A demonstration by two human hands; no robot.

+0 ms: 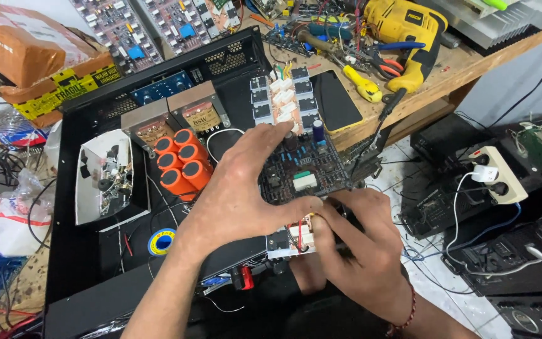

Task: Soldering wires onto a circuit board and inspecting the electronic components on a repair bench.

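Cluttered wooden workbench (465, 63); pale tiled floor (434, 282); wall perhaps white.

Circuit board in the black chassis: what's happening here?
A person holds a dark circuit board over an open black metal chassis on a wooden bench. The left hand lies spread on the board's near-left part; the right hand works at its near edge. Orange capacitors and two transformers sit inside the chassis. A yellow drill lies behind.
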